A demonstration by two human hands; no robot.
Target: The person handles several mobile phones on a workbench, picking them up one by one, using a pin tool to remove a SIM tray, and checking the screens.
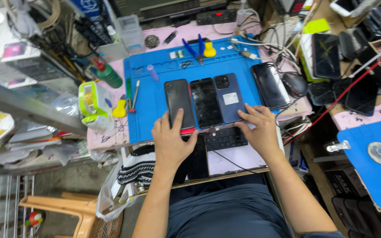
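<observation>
Head view, looking down at a repair bench; landmark is the blue work mat (155, 105). Nearest, just off the mat's near edge, both hands rest flat. Left hand (170, 143) has fingers spread, nothing pinched, its index finger lying up along the black phone (179, 102) at the mat's near-left. Right hand (259, 132) is likewise spread and grips nothing; its fingertips touch the near end of the blue phone (228, 98), camera side up.

Between these 2 lies a 3rd, a dark glass-faced phone (205, 102); all 3 sit side by side, edges touching, on the mat's near-middle. A 4th, a glossy black phone (270, 85), lies apart at the mat's right edge.

Judgement: to shift or line up the row well, press lightly with flat fingertips and slide along the mat, keeping the edges together.

Farther, at the mat's far edge, blue-handled pliers (192, 48).

Unclear: a small keyboard (225, 137) and another dark slab off the near edge are partly covered by the hands; a red strip under the black phone cannot be identified.
</observation>
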